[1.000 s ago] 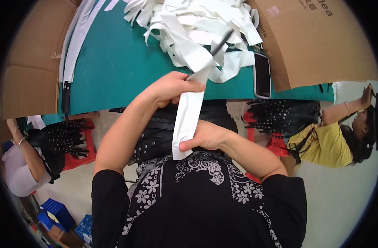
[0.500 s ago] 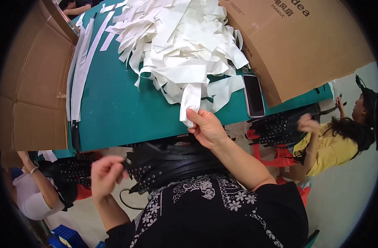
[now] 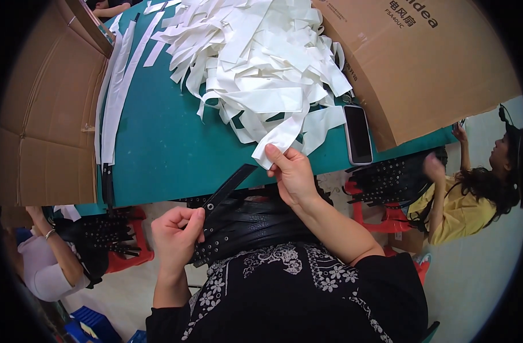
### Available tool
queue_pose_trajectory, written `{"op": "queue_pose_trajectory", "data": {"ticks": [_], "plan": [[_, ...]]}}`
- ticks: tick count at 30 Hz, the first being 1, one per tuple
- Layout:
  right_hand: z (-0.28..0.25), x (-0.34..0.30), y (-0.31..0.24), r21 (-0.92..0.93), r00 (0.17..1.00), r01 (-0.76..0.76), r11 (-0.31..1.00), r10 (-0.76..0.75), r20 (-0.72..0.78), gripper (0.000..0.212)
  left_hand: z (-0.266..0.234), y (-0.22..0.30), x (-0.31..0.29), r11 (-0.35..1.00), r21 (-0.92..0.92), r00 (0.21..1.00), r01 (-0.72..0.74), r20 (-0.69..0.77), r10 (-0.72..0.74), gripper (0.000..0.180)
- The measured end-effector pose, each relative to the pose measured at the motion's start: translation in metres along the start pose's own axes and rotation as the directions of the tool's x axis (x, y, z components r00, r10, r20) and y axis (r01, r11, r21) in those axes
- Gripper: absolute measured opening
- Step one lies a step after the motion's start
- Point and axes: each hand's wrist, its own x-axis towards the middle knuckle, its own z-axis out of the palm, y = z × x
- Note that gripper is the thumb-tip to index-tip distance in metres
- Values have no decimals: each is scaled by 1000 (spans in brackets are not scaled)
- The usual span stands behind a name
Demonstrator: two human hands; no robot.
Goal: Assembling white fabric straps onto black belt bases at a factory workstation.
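Evidently light and limp, the white flat fabric strip [image 3: 282, 137] is best taken by its free end, where it is pinched closed between thumb and fingers of the right hand [image 3: 293, 174] at the near edge of the green table [image 3: 158, 154]. Stiffer and heavier, the black studded leather belt [image 3: 227, 191] is gripped by the closed left hand [image 3: 175, 234] over the lap.
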Motion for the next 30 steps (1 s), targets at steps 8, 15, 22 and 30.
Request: {"op": "queue_pose_trajectory", "data": {"ticks": [8,15,22,30], "plan": [[6,-2,3,17,999,-35,999,35,-13,16,7,-8,-4,1000,-19,997,-10,-75,9,12],[8,-5,6,16,999,-48,999,48,-14,16,7,-9,-6,1000,-13,995,-28,-92,26,12],[11,-6,10,33,999,-26,999,27,-23,15,8,-16,-11,996,47,990,-76,-117,82,12],[12,-8,19,41,999,-41,998,41,1,13,14,-18,-13,998,37,994,-50,-97,54,13]]}}
